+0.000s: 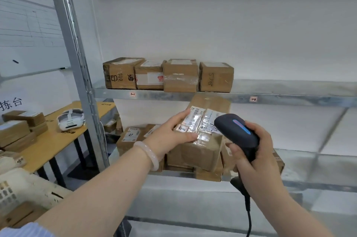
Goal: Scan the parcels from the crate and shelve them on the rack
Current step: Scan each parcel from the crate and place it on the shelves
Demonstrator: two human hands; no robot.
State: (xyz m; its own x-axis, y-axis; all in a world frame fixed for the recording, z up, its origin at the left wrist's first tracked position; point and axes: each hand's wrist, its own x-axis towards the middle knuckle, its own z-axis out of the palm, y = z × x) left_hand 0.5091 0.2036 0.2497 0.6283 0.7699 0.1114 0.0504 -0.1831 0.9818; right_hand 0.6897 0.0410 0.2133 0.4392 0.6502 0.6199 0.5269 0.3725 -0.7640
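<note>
Four parcels (168, 75) sat shelved above the left grip (173, 130), which clamped a further parcel (201, 145); the right grip (251, 153) clamped the scanner (236, 130), scanning apparently underway.

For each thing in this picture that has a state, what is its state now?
Parcel: held in front of the rack, label facing up.
Scanner: light strip lit, head at the label.
Left hand: holds the parcel's left edge.
Right hand: grips the scanner handle.
Four boxes: closed, in a row on the upper shelf.
Lower parcels: piled on the lower shelf.
</note>
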